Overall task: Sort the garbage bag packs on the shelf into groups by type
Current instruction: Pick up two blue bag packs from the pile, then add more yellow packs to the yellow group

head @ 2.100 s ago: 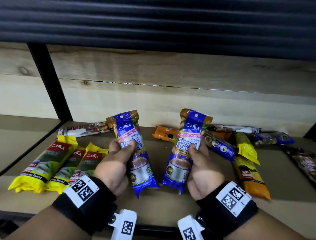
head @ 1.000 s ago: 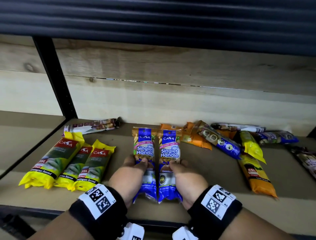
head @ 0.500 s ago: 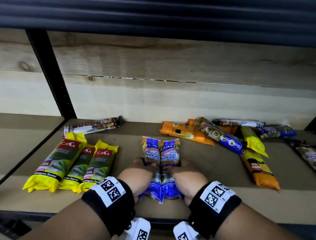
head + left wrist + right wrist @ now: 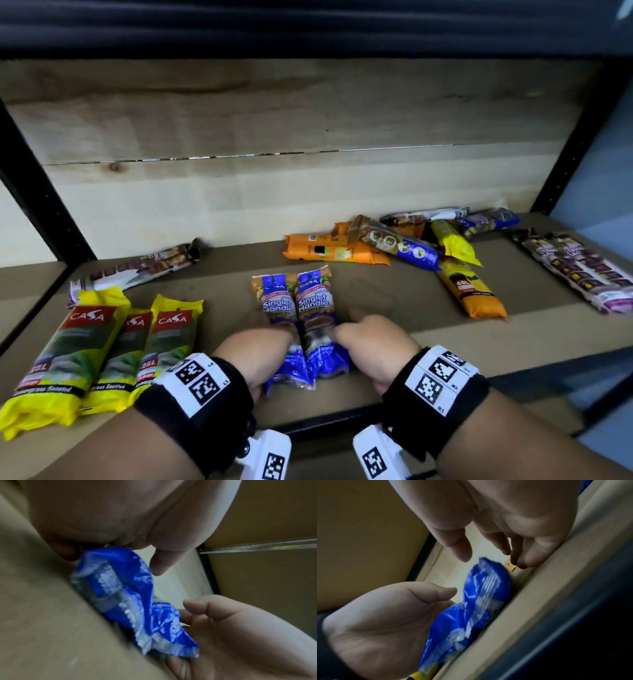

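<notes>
Two blue "Singlet Handle" packs lie flat and side by side at the middle of the shelf, the left pack (image 4: pixel 278 305) touching the right pack (image 4: pixel 315 301). My left hand (image 4: pixel 260 346) rests against the left pack's lower end, and my right hand (image 4: pixel 371 339) flanks the right pack. In the right wrist view the right hand (image 4: pixel 496 545) hovers over the blue pack (image 4: pixel 481 601) with relaxed fingers, holding nothing. The left hand (image 4: pixel 385 608) lies beside it with a straight thumb. The left wrist view shows the left hand (image 4: pixel 109 539) just touching the blue pack (image 4: pixel 123 588).
Three yellow CASA packs (image 4: pixel 102 349) lie together at the front left. A mixed pile at the back right holds orange packs (image 4: pixel 335 253), a blue pack (image 4: pixel 404 246) and a yellow one (image 4: pixel 452 243). Purple-and-white packs lie at the far right (image 4: pixel 579 270) and back left (image 4: pixel 137 270).
The two blue packs, held upright apart, came together and down flat onto the shelf. Both hands have loosened their grip on them.
</notes>
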